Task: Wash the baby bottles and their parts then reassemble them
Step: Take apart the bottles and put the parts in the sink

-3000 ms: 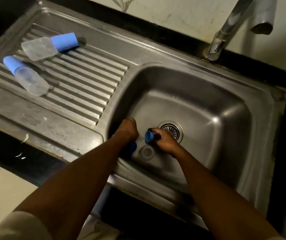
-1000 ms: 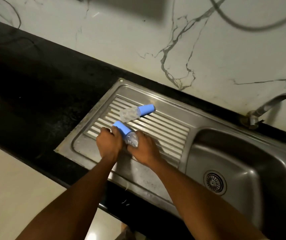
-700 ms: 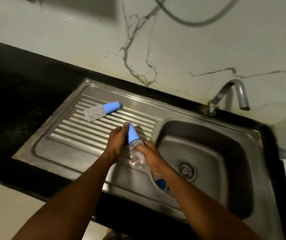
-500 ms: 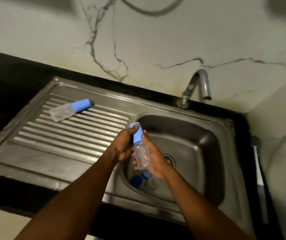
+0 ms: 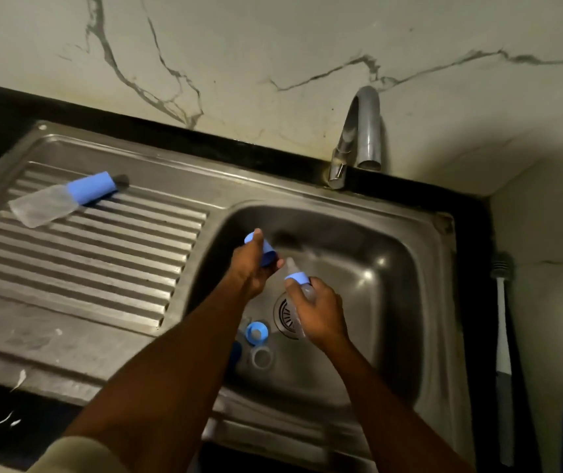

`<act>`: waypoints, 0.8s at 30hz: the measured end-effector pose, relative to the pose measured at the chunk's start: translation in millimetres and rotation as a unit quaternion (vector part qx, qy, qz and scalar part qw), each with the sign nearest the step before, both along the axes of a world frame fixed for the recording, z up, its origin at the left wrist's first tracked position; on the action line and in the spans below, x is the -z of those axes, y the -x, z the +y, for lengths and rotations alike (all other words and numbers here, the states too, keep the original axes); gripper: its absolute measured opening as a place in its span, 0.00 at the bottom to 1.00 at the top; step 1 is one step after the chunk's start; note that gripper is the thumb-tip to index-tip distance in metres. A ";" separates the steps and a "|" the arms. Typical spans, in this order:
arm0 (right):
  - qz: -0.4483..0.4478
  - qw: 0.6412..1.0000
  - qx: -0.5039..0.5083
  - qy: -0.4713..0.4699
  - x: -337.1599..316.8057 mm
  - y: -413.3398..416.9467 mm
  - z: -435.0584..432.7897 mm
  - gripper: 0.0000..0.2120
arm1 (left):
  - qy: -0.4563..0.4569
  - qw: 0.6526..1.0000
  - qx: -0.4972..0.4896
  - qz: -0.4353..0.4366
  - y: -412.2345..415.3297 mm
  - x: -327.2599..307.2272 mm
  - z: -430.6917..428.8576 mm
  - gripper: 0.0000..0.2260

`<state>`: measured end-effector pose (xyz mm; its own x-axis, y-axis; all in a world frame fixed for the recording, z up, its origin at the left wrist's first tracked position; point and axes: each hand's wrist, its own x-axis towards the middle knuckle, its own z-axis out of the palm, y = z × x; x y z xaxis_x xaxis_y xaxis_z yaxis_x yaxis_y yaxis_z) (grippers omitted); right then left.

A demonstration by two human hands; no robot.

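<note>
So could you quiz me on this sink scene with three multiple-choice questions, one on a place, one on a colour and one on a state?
1. Where does the clear plastic baby bottle with its blue cap on lie?
A) on the ribbed steel draining board
B) under the tap
C) on the floor

2. What colour is the cylindrical plastic cap in the left hand?
A) red
B) blue
C) white

3. The clear bottle in the right hand is:
A) capped
B) uncapped, its blue collar showing
C) lying flat

Answers:
1 A, it rests across the board's ridges.
2 B, blue shows past the fingers.
3 B, the left hand holds the cap apart from it.
</note>
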<state>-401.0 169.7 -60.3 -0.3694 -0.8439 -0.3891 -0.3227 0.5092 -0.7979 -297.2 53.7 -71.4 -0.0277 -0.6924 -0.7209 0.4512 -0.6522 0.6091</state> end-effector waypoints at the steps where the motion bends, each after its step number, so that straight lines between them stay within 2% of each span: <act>1: -0.023 1.000 0.017 0.009 9.2 4.6 1.4 0.16 | -0.025 0.999 0.007 0.027 -1.8 4.6 -6.3 0.08; 4: -0.068 0.997 0.029 0.017 34.0 14.2 -1.3 0.15 | -0.079 0.994 0.027 0.071 -3.5 29.3 -13.8 0.05; 6: -0.087 0.996 0.034 0.007 44.6 17.0 -4.3 0.15 | -0.079 0.994 0.051 0.058 -4.8 45.4 -13.6 0.02; 8: -0.102 0.994 0.040 -0.006 55.2 19.9 -6.9 0.14 | -0.016 0.993 0.107 -0.051 -4.5 63.7 -15.1 0.05; 10: -0.109 0.993 0.038 -0.012 65.6 23.6 -8.0 0.13 | 0.066 0.973 0.124 -0.182 -4.8 79.9 -17.3 0.14; 13: -0.130 0.991 0.036 -0.001 79.1 28.5 -8.1 0.12 | 0.130 0.913 0.167 -0.349 -5.2 98.5 -25.1 0.21; 15: -0.145 0.989 0.039 0.002 80.7 29.8 -8.1 0.13 | 0.146 0.868 0.214 -0.424 -8.6 101.4 -26.9 0.23; 18: -0.170 0.984 0.057 -0.003 85.2 34.8 -14.6 0.18 | 0.154 0.843 0.239 -0.457 -2.4 103.2 -29.0 0.25; 22: -0.218 0.974 0.053 -0.025 80.2 39.4 -20.3 0.20 | 0.145 0.851 0.217 -0.455 -2.0 101.8 -18.4 0.28; 24: -0.238 0.969 0.044 -0.046 75.6 37.8 -22.5 0.23 | 0.151 0.845 0.187 -0.478 -5.6 98.2 -9.0 0.30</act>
<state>-438.8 147.1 -135.9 -0.1993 -0.7702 -0.6059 0.1181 0.5949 -0.7951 -291.7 44.7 -169.5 0.2099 -0.9205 -0.3296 -0.5448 -0.3900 0.7423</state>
